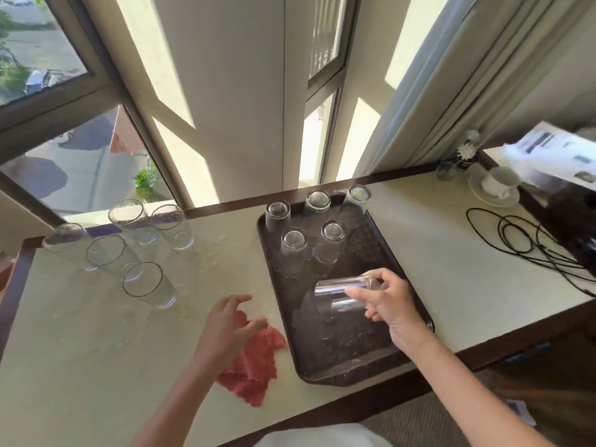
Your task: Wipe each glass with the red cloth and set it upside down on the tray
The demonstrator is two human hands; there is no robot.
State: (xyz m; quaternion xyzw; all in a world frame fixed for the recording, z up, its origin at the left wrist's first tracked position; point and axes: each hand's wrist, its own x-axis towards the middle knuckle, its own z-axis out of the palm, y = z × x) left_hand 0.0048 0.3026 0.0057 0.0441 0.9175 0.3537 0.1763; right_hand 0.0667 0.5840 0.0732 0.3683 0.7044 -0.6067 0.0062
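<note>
Our right hand (392, 304) grips a clear, empty pint glass (338, 293) on its side, its long axis running left to right, wider end toward the left. It hangs over the brown tray (322, 369) at lower centre. Our left hand (225, 330) hovers with fingers loosely spread over the red cloth (254, 366), holding nothing.

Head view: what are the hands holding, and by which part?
Right hand grips a glass lying sideways over the tray, fingers round its right end. Left hand holds nothing, open above the red cloth.
</note>
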